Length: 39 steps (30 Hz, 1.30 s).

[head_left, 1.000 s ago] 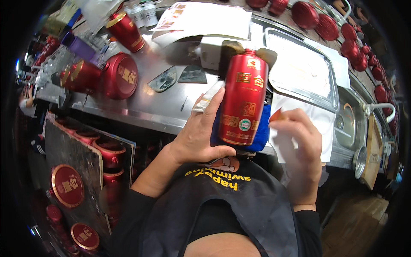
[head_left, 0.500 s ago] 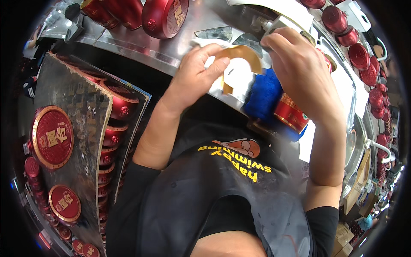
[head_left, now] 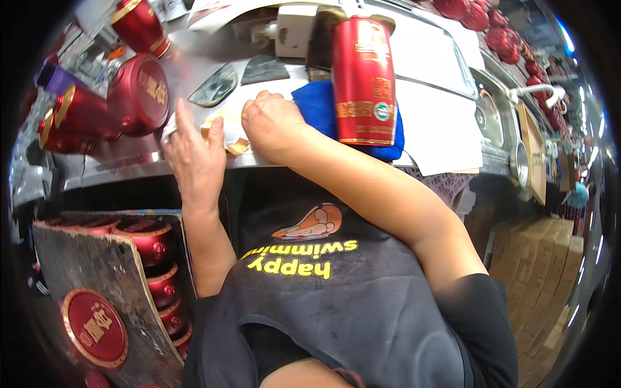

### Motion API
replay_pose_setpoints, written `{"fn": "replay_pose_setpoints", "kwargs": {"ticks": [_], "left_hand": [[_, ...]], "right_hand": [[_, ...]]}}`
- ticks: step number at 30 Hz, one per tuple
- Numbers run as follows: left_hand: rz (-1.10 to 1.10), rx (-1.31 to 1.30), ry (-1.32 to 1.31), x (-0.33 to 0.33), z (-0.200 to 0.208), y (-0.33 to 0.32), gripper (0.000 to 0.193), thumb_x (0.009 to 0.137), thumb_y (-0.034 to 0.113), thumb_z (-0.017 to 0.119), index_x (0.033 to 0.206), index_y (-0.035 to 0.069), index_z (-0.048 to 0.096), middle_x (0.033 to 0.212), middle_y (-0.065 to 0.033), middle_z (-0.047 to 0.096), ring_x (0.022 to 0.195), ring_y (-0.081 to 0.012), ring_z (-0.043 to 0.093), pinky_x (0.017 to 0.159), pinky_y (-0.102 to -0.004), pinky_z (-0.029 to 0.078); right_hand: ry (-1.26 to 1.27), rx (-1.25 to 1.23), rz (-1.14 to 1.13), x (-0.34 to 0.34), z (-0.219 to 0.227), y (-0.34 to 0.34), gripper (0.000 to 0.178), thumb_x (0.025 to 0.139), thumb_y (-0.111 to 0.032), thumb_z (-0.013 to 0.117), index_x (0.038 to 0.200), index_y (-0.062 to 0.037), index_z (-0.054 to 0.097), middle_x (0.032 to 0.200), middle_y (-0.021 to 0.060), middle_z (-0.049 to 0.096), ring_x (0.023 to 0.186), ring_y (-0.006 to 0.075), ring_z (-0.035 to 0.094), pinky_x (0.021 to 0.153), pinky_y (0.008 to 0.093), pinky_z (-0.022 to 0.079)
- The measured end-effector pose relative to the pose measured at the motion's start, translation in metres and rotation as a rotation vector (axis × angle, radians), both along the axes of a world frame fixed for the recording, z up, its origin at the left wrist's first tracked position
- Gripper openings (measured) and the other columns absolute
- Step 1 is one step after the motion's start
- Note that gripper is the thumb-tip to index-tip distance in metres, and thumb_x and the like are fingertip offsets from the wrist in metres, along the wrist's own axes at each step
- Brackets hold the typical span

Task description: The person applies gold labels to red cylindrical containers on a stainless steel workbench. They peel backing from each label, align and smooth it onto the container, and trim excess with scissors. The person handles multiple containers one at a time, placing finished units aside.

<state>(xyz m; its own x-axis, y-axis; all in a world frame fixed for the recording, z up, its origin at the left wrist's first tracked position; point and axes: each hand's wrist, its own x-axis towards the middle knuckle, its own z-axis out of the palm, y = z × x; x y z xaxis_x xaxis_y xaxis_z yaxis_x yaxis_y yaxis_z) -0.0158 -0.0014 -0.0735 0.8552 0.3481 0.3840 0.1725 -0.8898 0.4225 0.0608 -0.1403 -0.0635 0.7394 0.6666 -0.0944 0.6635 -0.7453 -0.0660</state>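
A curled strip of tan adhesive tape with a white backing lies on the metal worktop, right at its front edge. The left hand rests flat beside it, fingers spread and stretched forward, thumb side touching the strip. The right hand is curled knuckles-up over the strip's other end; its fingertips are tucked under, so whether they pinch the tape cannot be told.

Just right of the right hand's knuckles lies a folded blue cloth, and on it a tall red cylindrical tin with gold print, lying on its side and pointing away from the fingers. Ahead of the left fingertips sit two dark oval labels. Left of the left hand, round red tins with gold-lettered lids crowd close. Right of the cloth, white paper sheets cover the top.
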Motion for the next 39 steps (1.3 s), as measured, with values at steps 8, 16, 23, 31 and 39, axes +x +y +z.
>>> {"fn": "replay_pose_setpoints", "kwargs": {"ticks": [8,16,23,31,39], "left_hand": [[-0.12,-0.132,-0.377,-0.018,0.034,-0.019,0.039,0.096,0.023,0.065,0.128,0.001,0.062,0.117,-0.0212,0.067,0.108,-0.0379,0.061,0.096,-0.0443,0.046],[-0.335,-0.451,-0.807,-0.038,0.051,-0.054,0.034,0.099,0.008,0.05,0.127,-0.011,0.053,0.136,-0.026,0.056,0.129,-0.0339,0.054,0.114,-0.0453,0.038],[-0.553,-0.183,-0.297,-0.03,0.041,-0.11,0.07,0.086,0.021,0.077,0.141,-0.006,0.043,0.135,-0.0254,0.056,0.127,-0.0379,0.054,0.107,-0.0446,0.041],[-0.687,-0.198,-0.269,0.023,0.028,-0.141,0.103,0.073,0.035,0.089,0.15,-0.005,0.035,0.117,-0.0217,0.066,0.089,-0.0356,0.067,0.085,-0.0418,0.053],[-0.64,-0.101,-0.245,0.02,0.047,-0.144,0.098,0.071,0.037,0.089,0.145,-0.009,0.043,0.113,-0.0223,0.068,0.092,-0.0355,0.068,0.085,-0.0411,0.054]], "right_hand": [[-0.177,0.154,0.014,-0.009,0.001,-0.005,0.019,0.078,-0.011,0.069,0.09,0.0026,0.063,0.082,0.0176,0.064,0.076,0.0279,0.069,0.062,0.0346,0.058],[-0.141,0.65,0.183,-0.045,0.071,-0.048,0.018,0.078,-0.009,0.067,0.092,0.0012,0.06,0.088,0.0171,0.059,0.082,0.0306,0.064,0.065,0.0374,0.055],[0.194,1.107,0.075,-0.049,0.106,-0.187,0.009,0.094,0.005,0.055,0.098,0.002,0.062,0.096,0.0098,0.064,0.089,0.0155,0.061,0.08,0.0284,0.05],[0.335,1.327,-0.202,-0.046,0.059,-0.239,0.015,0.095,0.003,0.056,0.104,0.0034,0.068,0.081,0.0028,0.056,0.073,0.009,0.051,0.068,0.0241,0.043],[0.376,1.387,-0.129,-0.032,0.044,-0.24,0.015,0.097,0.002,0.057,0.106,0.0029,0.069,0.081,0.003,0.056,0.073,0.0096,0.052,0.067,0.0243,0.043]]}}
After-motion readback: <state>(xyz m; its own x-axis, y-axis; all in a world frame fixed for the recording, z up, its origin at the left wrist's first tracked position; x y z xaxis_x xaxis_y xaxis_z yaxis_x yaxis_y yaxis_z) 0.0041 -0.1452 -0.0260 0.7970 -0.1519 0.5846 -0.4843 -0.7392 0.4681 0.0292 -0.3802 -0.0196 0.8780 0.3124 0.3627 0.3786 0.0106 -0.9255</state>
